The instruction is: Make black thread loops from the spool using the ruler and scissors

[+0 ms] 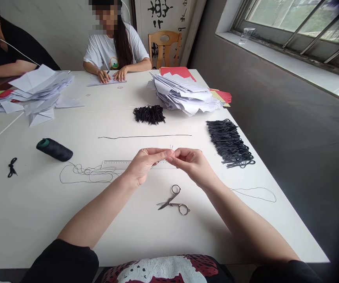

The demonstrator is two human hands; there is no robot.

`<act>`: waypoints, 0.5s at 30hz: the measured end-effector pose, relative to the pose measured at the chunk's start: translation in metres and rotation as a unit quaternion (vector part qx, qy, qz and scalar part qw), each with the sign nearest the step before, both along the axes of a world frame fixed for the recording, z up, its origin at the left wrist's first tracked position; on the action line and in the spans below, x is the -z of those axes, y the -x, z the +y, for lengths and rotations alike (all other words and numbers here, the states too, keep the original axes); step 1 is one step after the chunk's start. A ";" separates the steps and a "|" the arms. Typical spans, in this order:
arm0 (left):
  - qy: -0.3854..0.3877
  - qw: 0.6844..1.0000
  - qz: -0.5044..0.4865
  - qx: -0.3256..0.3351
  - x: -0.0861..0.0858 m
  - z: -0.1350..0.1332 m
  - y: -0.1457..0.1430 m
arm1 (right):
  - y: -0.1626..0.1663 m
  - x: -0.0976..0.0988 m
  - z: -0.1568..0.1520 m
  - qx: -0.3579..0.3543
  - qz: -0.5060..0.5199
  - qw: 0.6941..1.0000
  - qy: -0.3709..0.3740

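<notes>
My left hand (pixel 144 163) and my right hand (pixel 191 163) meet fingertip to fingertip above the white table (pixel 39 212), both pinched on a thin black thread whose two short ends (pixel 171 147) stick up between them. A clear ruler (pixel 114 164) lies just behind my left hand. Small metal scissors (pixel 173 201) lie on the table right below my hands. A loose tangle of black thread (pixel 88 173) runs from the dark thread spool (pixel 54 149) at the left. One cut length of thread (pixel 144 136) lies straight across the table beyond my hands.
A pile of finished black loops (pixel 229 142) sits at right, another black bundle (pixel 149 114) farther back. Stacks of white paper (pixel 184 94) (pixel 36 92) and red sheets (pixel 176 72) lie behind. Two people sit at the far side; one person's hands (pixel 112 74) rest on paper. Table edge runs along the right.
</notes>
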State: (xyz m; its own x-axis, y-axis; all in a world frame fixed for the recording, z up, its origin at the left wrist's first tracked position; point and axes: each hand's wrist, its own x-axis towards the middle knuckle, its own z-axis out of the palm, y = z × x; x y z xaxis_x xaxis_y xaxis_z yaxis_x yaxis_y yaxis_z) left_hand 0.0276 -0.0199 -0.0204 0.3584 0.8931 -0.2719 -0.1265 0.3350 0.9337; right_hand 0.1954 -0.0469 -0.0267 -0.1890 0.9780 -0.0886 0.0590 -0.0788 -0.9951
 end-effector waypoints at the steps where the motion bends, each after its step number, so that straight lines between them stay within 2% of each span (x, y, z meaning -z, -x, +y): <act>1: -0.002 1.000 0.000 0.001 0.000 0.000 0.000 | 0.000 -0.001 0.000 -0.003 -0.007 1.000 -0.002; 6: -0.038 0.999 -0.017 0.000 -0.005 -0.003 -0.001 | -0.006 -0.010 0.001 -0.025 -0.064 0.997 -0.047; 11: -0.091 0.995 0.032 -0.028 -0.006 -0.005 -0.002 | -0.009 -0.012 0.002 0.020 -0.020 0.996 -0.080; 15: -0.086 0.996 0.034 -0.001 -0.005 -0.005 -0.002 | -0.007 -0.011 0.000 0.048 -0.010 0.994 -0.099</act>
State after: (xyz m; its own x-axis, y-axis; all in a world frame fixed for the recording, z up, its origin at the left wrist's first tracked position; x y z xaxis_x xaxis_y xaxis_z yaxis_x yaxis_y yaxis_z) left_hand 0.0297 -0.0251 -0.0157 0.3425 0.9293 -0.1382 -0.0617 0.1690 0.9837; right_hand 0.2025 -0.0467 -0.0156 -0.0945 0.9900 0.1044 0.0816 0.1123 -0.9903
